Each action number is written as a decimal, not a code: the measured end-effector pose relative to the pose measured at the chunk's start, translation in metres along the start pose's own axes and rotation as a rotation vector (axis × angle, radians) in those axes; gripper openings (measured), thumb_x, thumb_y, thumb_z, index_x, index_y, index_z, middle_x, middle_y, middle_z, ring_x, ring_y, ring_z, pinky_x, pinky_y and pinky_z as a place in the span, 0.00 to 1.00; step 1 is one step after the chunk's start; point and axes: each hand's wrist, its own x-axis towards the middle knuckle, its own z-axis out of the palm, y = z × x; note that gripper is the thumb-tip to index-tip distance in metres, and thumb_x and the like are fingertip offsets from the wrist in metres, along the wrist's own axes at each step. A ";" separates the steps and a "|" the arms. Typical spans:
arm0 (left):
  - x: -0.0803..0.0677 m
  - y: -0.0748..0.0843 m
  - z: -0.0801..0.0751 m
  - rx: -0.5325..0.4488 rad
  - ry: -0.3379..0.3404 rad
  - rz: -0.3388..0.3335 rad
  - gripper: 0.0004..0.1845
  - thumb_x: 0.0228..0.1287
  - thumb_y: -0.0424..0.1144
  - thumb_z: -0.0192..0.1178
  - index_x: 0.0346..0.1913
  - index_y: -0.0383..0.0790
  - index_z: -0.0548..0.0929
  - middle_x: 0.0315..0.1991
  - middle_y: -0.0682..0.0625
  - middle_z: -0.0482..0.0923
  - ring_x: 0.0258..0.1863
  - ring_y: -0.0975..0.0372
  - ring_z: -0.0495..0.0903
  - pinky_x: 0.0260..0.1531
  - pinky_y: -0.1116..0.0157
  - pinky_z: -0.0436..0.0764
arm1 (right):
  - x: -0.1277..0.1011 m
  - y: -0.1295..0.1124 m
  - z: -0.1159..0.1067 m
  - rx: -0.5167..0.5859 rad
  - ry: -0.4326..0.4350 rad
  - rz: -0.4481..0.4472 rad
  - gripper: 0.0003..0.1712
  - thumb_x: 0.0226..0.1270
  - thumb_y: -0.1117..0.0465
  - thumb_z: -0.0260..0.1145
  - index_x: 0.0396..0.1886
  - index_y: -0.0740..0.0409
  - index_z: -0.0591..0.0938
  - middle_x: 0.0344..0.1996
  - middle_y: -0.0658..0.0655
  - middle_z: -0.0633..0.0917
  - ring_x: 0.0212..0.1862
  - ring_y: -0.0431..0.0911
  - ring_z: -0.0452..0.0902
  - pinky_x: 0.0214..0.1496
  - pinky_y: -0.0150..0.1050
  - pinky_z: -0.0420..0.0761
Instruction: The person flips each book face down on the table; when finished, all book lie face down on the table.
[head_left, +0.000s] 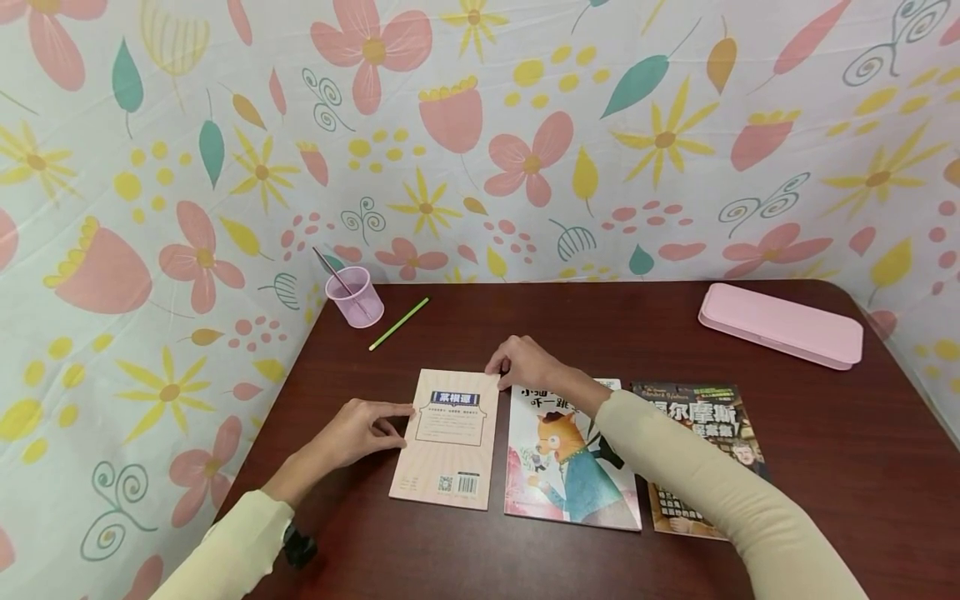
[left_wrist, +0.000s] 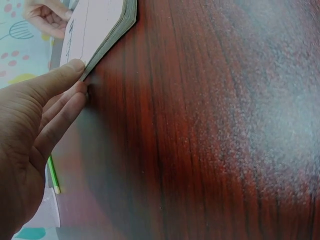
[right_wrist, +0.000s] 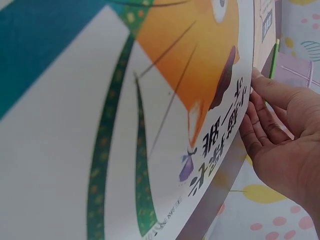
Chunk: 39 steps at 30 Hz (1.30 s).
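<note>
At the near middle of the table (head_left: 675, 333), our left hand (head_left: 358, 432) pinches the left edge of the pink book (head_left: 448, 442), thumb on the cover and fingertips (left_wrist: 75, 97) under the page block. Our right hand (head_left: 525, 365) has its fingers curled at the book's far right corner, beside the fox picture book (head_left: 570, 467); whether they truly grasp it we cannot tell. The pink book lies flat, back cover up, leftmost of three, with a darker book (head_left: 705, 450) on the right. We judge we are squaring or lifting it; next we need a firm two-handed hold on it. Farther off sit a green pencil (head_left: 398, 324), pink cup (head_left: 354, 297) and pink case (head_left: 780, 325).
</note>
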 end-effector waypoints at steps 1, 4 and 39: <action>0.000 0.000 0.000 -0.002 0.002 0.001 0.30 0.60 0.31 0.79 0.67 0.37 0.85 0.60 0.43 0.86 0.36 0.70 0.88 0.38 0.72 0.87 | 0.000 0.000 0.000 0.001 -0.001 -0.002 0.13 0.59 0.70 0.82 0.44 0.59 0.94 0.40 0.52 0.91 0.41 0.44 0.81 0.43 0.36 0.82; 0.000 0.000 0.001 0.000 0.009 0.005 0.30 0.60 0.32 0.79 0.67 0.38 0.85 0.60 0.44 0.86 0.36 0.70 0.88 0.38 0.72 0.87 | -0.002 0.001 -0.001 0.007 -0.006 -0.006 0.11 0.60 0.71 0.81 0.43 0.60 0.94 0.40 0.52 0.91 0.40 0.44 0.81 0.43 0.37 0.83; 0.071 0.030 -0.059 0.155 0.133 0.191 0.23 0.74 0.44 0.70 0.68 0.43 0.84 0.63 0.52 0.85 0.56 0.55 0.87 0.56 0.47 0.84 | -0.095 0.059 -0.071 0.160 -0.023 0.006 0.25 0.73 0.63 0.74 0.65 0.69 0.83 0.57 0.66 0.87 0.53 0.57 0.82 0.54 0.48 0.84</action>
